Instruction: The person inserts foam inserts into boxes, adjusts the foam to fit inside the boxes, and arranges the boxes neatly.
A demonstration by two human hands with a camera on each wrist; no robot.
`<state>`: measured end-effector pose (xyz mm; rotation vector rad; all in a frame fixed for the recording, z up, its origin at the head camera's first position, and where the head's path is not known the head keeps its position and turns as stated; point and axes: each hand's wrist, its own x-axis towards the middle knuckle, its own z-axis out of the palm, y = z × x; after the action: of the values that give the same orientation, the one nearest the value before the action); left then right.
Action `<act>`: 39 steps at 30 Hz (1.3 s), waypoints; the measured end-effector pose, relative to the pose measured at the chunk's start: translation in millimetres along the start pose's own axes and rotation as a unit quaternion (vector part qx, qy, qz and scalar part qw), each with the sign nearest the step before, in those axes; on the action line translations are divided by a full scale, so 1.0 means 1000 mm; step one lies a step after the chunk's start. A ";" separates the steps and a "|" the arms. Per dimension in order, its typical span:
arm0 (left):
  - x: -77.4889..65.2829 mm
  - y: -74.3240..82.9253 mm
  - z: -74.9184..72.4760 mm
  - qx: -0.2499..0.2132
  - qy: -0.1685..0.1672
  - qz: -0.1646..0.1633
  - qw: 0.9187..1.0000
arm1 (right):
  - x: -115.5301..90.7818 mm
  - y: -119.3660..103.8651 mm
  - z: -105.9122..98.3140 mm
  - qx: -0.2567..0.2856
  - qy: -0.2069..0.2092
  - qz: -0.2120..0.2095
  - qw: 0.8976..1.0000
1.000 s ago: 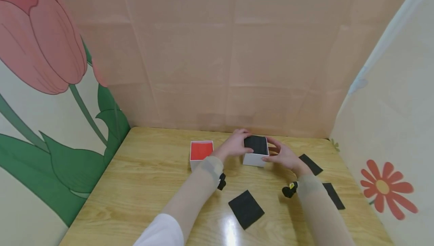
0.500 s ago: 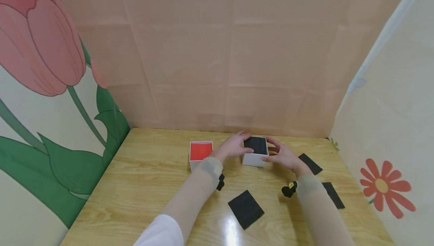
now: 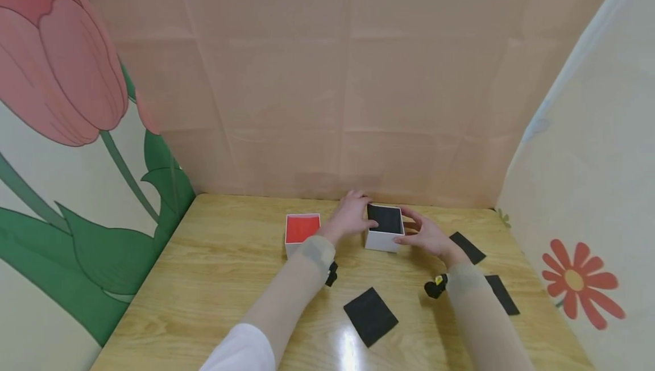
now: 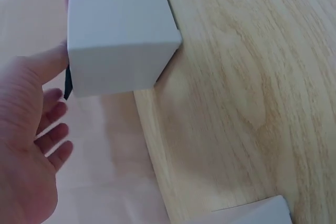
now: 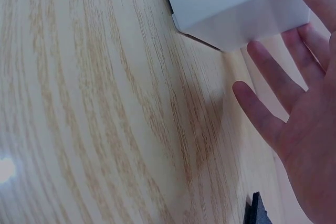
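While only the head view looks down on the black layer (image 3: 386, 220) within the white box (image 3: 382, 241), the left wrist view alone shows a dark tip (image 4: 68, 84) beyond its edge. At the box's nine o'clock, the left hand (image 3: 351, 216) has its thumb touching, other fingers loosely bent; at three, the right hand (image 3: 428, 236) pinches it. A black square (image 3: 370, 317) lies at six o'clock.
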<state>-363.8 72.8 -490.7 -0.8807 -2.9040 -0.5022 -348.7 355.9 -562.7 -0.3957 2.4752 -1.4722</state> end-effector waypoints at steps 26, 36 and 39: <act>0.006 0.011 0.004 0.089 -0.042 0.016 0.995 | 0.001 -0.004 -0.001 0.016 -0.010 0.003 1.000; 0.014 0.011 0.003 0.073 -0.050 0.012 0.996 | 0.007 -0.003 -0.006 0.017 -0.013 0.006 1.000; 0.017 0.012 0.002 0.091 -0.041 0.025 0.995 | 0.008 -0.003 -0.008 0.015 -0.017 0.004 1.000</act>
<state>-370.9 92.0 -486.9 -0.9659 -2.9312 -0.1976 -358.7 358.3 -556.9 -0.4024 2.4227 -1.4860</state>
